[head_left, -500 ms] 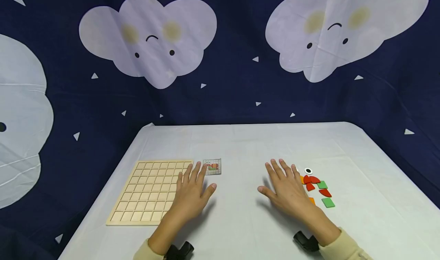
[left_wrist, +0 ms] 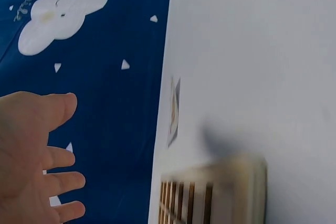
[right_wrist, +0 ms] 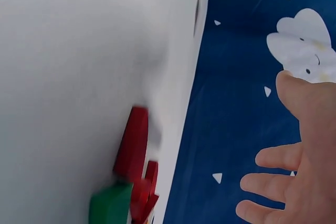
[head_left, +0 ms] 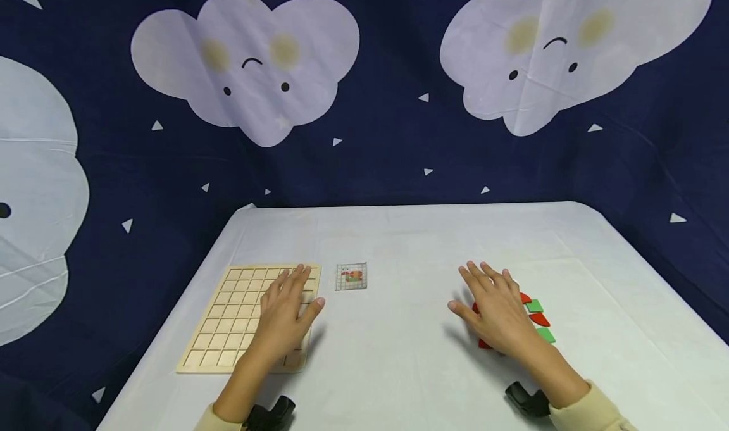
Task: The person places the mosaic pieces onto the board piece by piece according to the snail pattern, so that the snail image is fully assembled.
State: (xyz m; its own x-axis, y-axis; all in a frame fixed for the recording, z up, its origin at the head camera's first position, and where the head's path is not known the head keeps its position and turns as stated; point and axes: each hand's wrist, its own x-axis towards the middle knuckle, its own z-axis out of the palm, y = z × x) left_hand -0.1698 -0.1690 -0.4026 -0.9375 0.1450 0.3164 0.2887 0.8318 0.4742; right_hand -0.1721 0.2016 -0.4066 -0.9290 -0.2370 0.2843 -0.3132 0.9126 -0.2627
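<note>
In the head view my left hand hovers over the right side of a wooden grid board, its fingers extended and holding nothing. Just right of the board lies a small picture card on a grid. My right hand is above a group of coloured pieces, fingers spread, and hides many of them. Beside it show a green square piece and a red curved-edge piece. The right wrist view shows a red piece and a green piece apart from the hand.
A white-covered table carries everything. Behind it hangs a dark blue curtain with printed clouds. A black wrist camera mount sits under the right wrist, and another under the left.
My left hand has shifted left, further over the board, and uncovered the card. My right hand has shifted right over the pieces; the white eye piece is now hidden, while red edges show left of it.
</note>
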